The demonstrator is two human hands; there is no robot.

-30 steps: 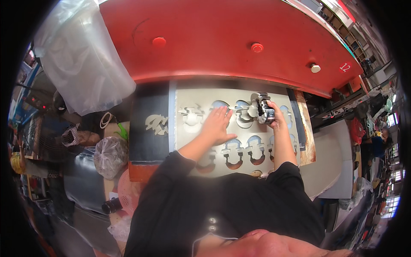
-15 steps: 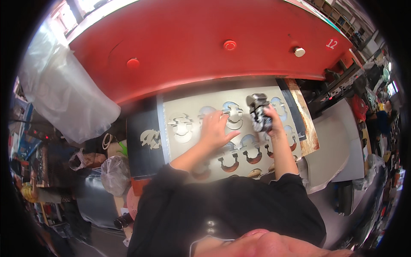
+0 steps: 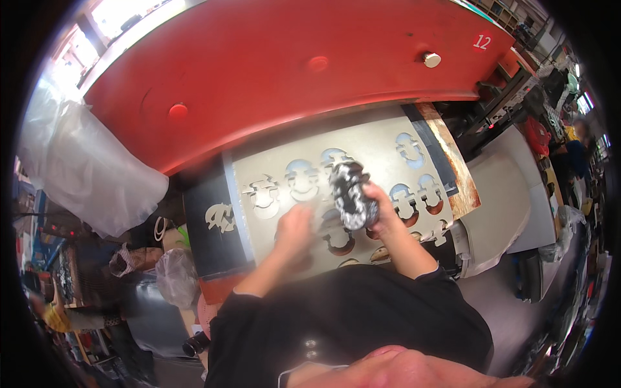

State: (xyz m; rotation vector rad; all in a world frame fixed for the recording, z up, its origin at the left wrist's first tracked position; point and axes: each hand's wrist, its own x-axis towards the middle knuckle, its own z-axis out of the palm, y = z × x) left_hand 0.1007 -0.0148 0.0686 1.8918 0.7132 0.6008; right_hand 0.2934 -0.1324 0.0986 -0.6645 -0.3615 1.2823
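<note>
My right hand is closed around a black and silver metal cutting die, blurred by motion, over the middle of a pale sheet. My left hand is smeared over the sheet's near left part, a little apart from the die; its fingers cannot be made out. Rows of rounded cut-outs pierce the sheet, among them a far-right hole and a left hole. The die hides part of the sheet's middle. Cut pieces lie on the dark board left of the sheet.
A broad red machine front with buttons and a knob rises beyond the sheet. Clear plastic sheeting hangs at the left. A worn board edge borders the right, beside stacked pale sheets. A plastic bag stands at lower left.
My right hand has brought the die left and nearer my body. My left hand has drawn back from the far row of cut-outs, toward me. The whole view has shifted slightly.
</note>
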